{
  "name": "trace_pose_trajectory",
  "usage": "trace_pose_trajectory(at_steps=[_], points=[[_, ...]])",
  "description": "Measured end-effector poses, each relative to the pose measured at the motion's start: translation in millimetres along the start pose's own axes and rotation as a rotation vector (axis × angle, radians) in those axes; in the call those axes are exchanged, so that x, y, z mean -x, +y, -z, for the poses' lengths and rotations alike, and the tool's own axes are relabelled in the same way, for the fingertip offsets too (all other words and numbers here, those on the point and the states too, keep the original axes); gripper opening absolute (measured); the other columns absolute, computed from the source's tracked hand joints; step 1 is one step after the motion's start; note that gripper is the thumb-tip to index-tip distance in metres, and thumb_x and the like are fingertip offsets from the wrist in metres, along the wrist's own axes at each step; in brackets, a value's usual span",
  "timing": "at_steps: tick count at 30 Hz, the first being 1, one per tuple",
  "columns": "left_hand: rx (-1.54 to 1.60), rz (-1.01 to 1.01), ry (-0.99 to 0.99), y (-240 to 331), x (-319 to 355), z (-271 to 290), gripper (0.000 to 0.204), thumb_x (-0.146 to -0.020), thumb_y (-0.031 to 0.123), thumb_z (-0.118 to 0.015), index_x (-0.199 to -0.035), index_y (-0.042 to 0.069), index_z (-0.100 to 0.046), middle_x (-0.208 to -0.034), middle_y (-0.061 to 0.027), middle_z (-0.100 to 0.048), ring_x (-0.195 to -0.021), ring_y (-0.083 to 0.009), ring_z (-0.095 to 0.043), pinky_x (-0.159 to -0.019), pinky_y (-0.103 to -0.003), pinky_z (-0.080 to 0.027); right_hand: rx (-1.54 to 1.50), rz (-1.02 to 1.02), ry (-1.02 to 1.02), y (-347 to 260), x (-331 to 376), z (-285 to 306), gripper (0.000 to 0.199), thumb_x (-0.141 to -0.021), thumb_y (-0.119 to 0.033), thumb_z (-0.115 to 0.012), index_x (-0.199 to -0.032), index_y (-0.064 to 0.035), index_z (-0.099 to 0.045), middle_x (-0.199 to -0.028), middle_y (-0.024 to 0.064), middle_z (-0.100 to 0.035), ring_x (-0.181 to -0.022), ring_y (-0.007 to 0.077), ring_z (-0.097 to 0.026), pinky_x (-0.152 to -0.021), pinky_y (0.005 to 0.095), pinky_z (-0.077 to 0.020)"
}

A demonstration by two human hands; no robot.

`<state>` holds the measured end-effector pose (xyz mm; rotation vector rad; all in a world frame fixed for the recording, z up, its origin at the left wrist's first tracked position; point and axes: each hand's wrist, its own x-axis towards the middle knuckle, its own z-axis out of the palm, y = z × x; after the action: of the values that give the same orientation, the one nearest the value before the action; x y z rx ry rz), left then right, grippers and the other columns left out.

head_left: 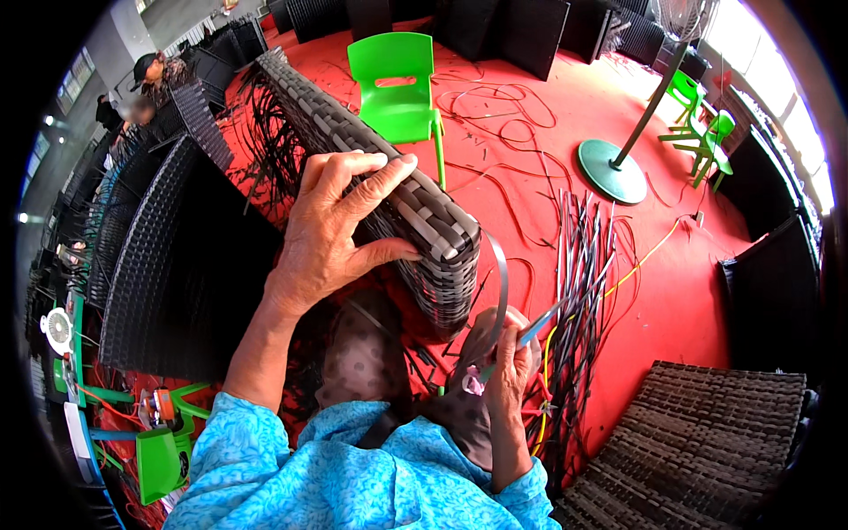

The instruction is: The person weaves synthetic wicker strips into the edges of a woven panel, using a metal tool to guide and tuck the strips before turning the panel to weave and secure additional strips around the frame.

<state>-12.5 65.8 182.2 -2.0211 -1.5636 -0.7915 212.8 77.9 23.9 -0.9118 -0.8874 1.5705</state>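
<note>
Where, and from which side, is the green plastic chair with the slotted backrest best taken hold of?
I would grip the chair by its backrest, coming from the picture's right and hooking through the slot: that opening suits a handhold, while the long grey-brown woven piece covers the chair's lower left in this view.

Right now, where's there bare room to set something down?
Free: red floor between the loose dark strips and the brown woven panel; the top-centre green chair seat. Crowded: beside the right hand (those strips) and left of the grey woven piece (black strands).
</note>
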Motion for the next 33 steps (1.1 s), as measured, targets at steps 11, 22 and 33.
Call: trace_pose_trajectory(at_steps=[11, 22, 33], points=[[-0.001, -0.1, -0.363, -55, -34, 9, 0.087, -0.055, 0.029, -0.083, -0.133, 0.015, -0.047, -0.137, -0.0107, -0.041, -0.132, -0.0327, -0.034, -0.109, -0.045, -0.029, -0.155, 0.066, -0.228, -7, -18, -8, 0.046, -0.088, -0.005, -0.062, -0.131, -0.0042, -0.046, -0.092, 0.0008, -0.06, -0.056, 0.0027, -0.045, -0.053, 0.0176, -0.0402], [-0.03, -0.194, -0.379, -92, -47, -13, 0.088, -0.052, 0.012, -0.082, -0.131, 0.012, -0.043, -0.126, -0.0109, -0.047, -0.124, -0.0319, -0.041, -0.107, -0.045, -0.03, 0.266, 0.179, -0.189, 36, -31, -13, 0.075, -0.074, -0.015, -0.079, -0.138, -0.006, -0.04, -0.062, -0.006, -0.042, -0.057, 0.0031, -0.04, -0.053, 0.0181, -0.0339], [0.067, -0.177, -0.31, -86, -59, -34, 0.09, -0.047, 0.007, -0.08, -0.13, 0.012, -0.044, -0.124, -0.0085, -0.048, -0.124, -0.0309, -0.04, -0.108, -0.044, -0.027, 0.023, 0.203, -0.393, 32, -63, -15, 0.074, -0.082, -0.024, -0.073, -0.138, 0.0002, -0.032, -0.124, 0.0095, -0.053, -0.11, 0.0175, -0.055, -0.095, 0.0308, -0.0419]])
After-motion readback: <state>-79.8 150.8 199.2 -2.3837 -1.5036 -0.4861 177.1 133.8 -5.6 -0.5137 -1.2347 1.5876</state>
